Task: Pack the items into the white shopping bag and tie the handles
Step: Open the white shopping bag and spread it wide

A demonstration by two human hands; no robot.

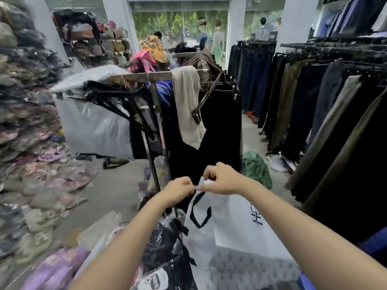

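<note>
Now both hands (201, 185) on bag handles (206, 183)

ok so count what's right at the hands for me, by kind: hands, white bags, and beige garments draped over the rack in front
Hands: 2, the left hand and the right hand, both pinching the bag's top edge
White shopping bag: 1
Beige garment draped over the rack: 1
Total: 4
</note>
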